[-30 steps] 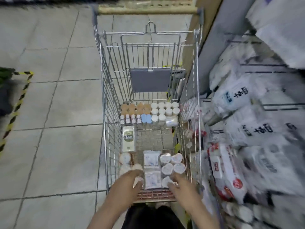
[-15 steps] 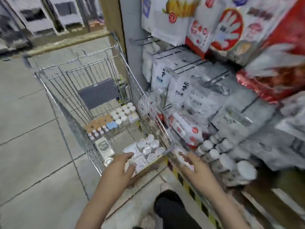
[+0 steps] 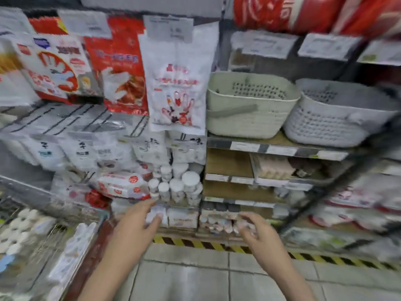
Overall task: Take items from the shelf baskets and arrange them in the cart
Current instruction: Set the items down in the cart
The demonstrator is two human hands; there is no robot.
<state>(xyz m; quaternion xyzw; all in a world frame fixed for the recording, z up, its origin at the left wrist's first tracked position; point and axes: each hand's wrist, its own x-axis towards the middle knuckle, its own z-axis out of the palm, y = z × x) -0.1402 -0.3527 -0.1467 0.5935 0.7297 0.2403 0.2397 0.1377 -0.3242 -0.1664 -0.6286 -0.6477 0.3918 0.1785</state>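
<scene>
cart point(image 3: 32, 242) at lower left edge holding white tubs, left hand point(image 3: 138, 224) fingers straight, reaching toward small packs point(image 3: 173, 217) on lowest shelf, right hand point(image 3: 258, 233) fingers loosely curled, empty, two baskets point(image 3: 249, 107) on upper shelf

Two bare forearms enter from the bottom edge, no sleeves visible. Left hand point(image 3: 138, 222) and right hand point(image 3: 258, 231): no gloves, rings, watch or wristbands visible. Motion blur softens finer detail

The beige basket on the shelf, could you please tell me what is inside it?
Only the perforated inner wall of the beige basket shows; its front wall hides the bottom, so contents cannot be seen.
</scene>
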